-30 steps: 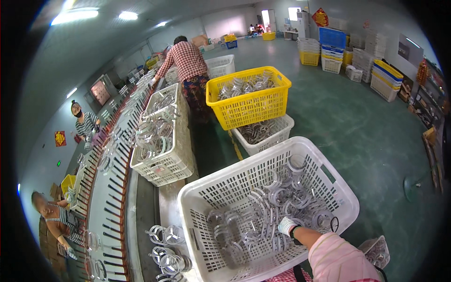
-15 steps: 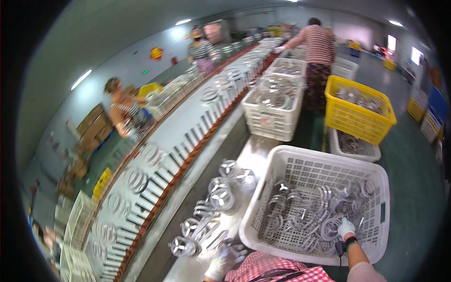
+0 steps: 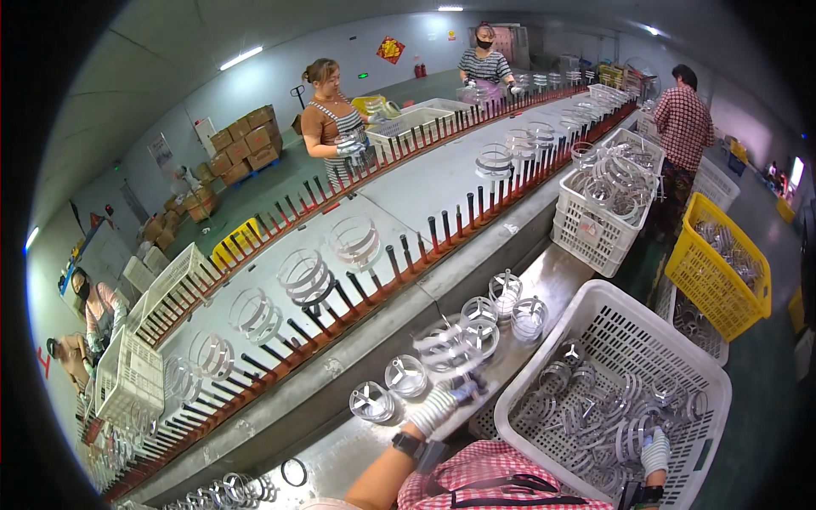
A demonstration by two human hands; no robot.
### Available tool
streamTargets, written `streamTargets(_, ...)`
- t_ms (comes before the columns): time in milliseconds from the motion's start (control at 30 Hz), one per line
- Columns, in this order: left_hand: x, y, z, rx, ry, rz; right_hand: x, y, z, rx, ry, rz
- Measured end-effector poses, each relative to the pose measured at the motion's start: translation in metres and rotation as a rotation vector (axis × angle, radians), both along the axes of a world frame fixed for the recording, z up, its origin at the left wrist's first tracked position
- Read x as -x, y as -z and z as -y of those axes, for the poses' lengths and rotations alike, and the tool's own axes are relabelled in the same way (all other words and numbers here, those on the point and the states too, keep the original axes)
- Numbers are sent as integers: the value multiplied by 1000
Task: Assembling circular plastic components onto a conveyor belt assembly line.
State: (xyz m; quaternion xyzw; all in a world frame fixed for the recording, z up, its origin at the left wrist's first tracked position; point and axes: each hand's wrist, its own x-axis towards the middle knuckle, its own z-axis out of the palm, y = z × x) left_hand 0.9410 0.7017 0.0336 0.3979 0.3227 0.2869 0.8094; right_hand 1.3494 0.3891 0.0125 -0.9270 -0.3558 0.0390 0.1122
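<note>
Wearing a pale striped glove, my left hand (image 3: 438,406) reaches over the metal bench (image 3: 336,449), close beside several silver rings with three-spoke centres (image 3: 405,376). Its fingertips are smeared by motion, as is a ring piece (image 3: 446,347) just beyond them; whether they touch is unclear. My gloved right hand (image 3: 655,455) is down inside the large white basket (image 3: 510,416), its fingers closed at the edge of some silver rings (image 3: 631,438). Many loose rings (image 3: 586,408) lie tangled around it in the basket.
Beyond the bench, a conveyor (image 3: 399,212) edged with black-tipped pegs carries ring stacks (image 3: 306,276). A filled white crate (image 3: 595,229) and a yellow crate (image 3: 714,272) stand right. Co-workers (image 3: 331,119) stand across the belt; another person (image 3: 682,127) is at far right.
My view has swung left, showing more of the conveyor. My left hand has moved forward over the bench toward the rings. The right hand remains among the rings in the basket.
</note>
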Motion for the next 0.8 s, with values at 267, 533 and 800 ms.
streamTargets(267,-15,-15,-178,-1865,-603,-997,61,-42,-22,-98,106,-85)
streamTargets(533,74,72,-356,-1183,-790,-1286,112,-44,-44,-235,53,-76)
streamTargets(800,101,41,-332,-980,-786,-1441,137,-61,-53,-101,141,-68)
